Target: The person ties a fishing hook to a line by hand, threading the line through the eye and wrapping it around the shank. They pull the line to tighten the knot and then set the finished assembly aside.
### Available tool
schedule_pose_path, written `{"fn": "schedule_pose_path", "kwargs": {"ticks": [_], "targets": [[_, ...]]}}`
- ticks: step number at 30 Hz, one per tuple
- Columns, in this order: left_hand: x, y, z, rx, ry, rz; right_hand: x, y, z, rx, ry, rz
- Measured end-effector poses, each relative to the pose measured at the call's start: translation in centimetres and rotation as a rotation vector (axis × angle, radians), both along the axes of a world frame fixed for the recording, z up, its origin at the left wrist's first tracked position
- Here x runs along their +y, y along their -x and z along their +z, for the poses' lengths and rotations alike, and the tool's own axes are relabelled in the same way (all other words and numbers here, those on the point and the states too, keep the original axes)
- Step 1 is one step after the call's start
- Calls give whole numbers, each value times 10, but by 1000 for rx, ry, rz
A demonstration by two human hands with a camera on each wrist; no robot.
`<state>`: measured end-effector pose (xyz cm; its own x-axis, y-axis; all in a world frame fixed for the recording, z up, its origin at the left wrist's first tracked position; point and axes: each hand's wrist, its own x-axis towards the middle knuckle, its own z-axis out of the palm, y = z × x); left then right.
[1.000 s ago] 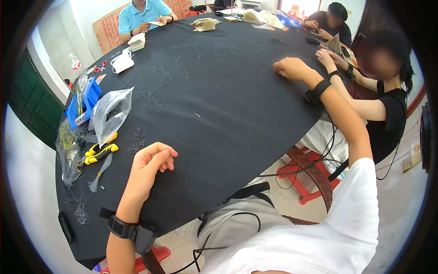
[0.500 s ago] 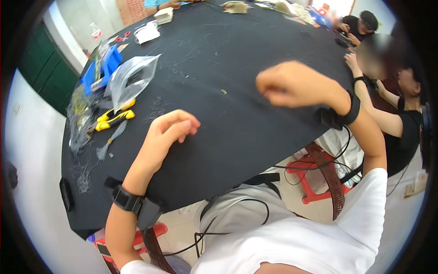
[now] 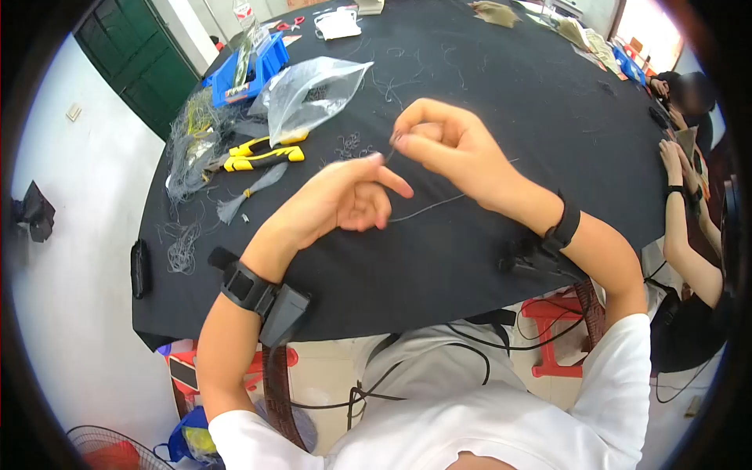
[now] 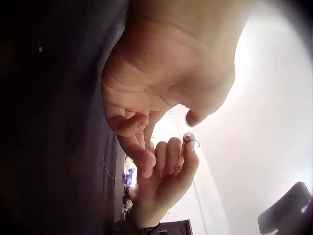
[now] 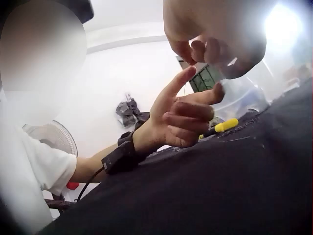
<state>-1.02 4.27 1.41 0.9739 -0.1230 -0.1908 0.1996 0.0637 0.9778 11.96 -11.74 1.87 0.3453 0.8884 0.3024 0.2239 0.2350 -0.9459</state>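
Note:
My right hand (image 3: 462, 153) pinches a thin grey thread (image 3: 431, 207) between thumb and fingertips above the black-covered table (image 3: 439, 270). From that pinch the thread runs down behind the left hand and curves off to the right over the cloth. Close beside it, my left hand (image 3: 333, 200) has thumb and index finger stretched out and apart, the other fingers loosely bent. Its thumb tip is right at the pinched thread. A small loop (image 4: 188, 137) shows at the right fingertip in the left wrist view.
To the left lie yellow-and-black pliers (image 3: 262, 159), a clear plastic bag (image 3: 309, 98), a blue bin (image 3: 270, 55), tangled grey threads (image 3: 188, 157) and a tied thread bundle (image 3: 254, 190). A black case (image 3: 140, 269) lies near the left edge. Another person's arms (image 3: 689, 223) rest at the right.
My right hand has come from the far right across to the left hand, bringing the thread. The left hand has moved up and right, thumb and index spreading. The head view has turned left.

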Motion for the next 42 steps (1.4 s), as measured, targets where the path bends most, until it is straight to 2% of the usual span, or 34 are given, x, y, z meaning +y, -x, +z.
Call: {"fn": "schedule_pose_path", "kwargs": {"ticks": [1,6,9,15,16,20,23,24,25,27,30,33,37,38,42], "targets": [[-1,-1,-4,-68,-138,33,-4,1,-1,102,6,-2],[-4,-1,-4,-192,-198,131,-10,-3,-17,508,151,101],[-7,0,0,-221,-323,137,-11,-7,-23,532,159,153],[-3,-2,-3,-267,-417,147,-11,-8,-29,362,124,37],[-5,0,3,-248,-379,178,-11,-8,-29,336,116,19],[9,2,12,-352,-571,285,-11,-9,-27,279,111,-32],[31,2,11,-450,-732,465,-11,-10,-28,268,104,-61],[36,3,13,-450,-824,586,-12,-10,-28,271,107,-66],[37,4,16,-523,-795,683,-12,-9,-27,277,112,-70],[57,8,19,-557,-1040,850,-12,-8,-27,272,127,-68],[64,19,29,-538,-1425,1235,-11,-10,-27,242,155,-50],[71,28,37,-464,-1537,1429,-11,-11,-29,227,164,-37],[87,39,44,-432,-1502,1611,-11,-12,-29,202,171,-4],[87,39,44,-568,-1477,1684,-12,-12,-30,192,172,10],[100,56,55,-650,-1524,1784,-13,-9,-26,125,208,56]]}}
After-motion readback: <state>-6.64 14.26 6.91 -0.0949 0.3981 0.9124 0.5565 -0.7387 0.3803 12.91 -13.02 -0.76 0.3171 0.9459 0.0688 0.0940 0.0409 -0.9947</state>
